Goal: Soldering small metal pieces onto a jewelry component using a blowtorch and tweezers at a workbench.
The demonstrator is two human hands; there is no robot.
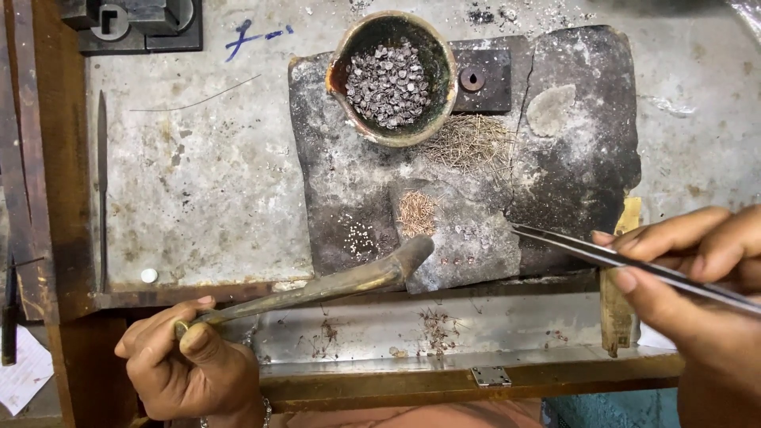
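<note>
My left hand [186,364] grips a brass blowpipe torch [333,284] at the lower left; its bent nozzle points up at a dark, cracked soldering slab [571,166]. My right hand [690,269] holds long steel tweezers [626,261], whose tips hover over the slab's right part. On the slab lie a small heap of tiny white beads [361,235], a clump of fine copper-coloured wire bits [416,212] and a few small rings [464,238]. A round clay bowl [341,63] full of tiny grey metal pieces stands at the slab's top.
A spread of thin wire pieces [472,143] lies below the bowl. A dark metal block with a hole [479,79] sits beside it. A slim file [101,182] lies along the bench's left side. A metal tray [380,329] with scraps runs under the bench edge.
</note>
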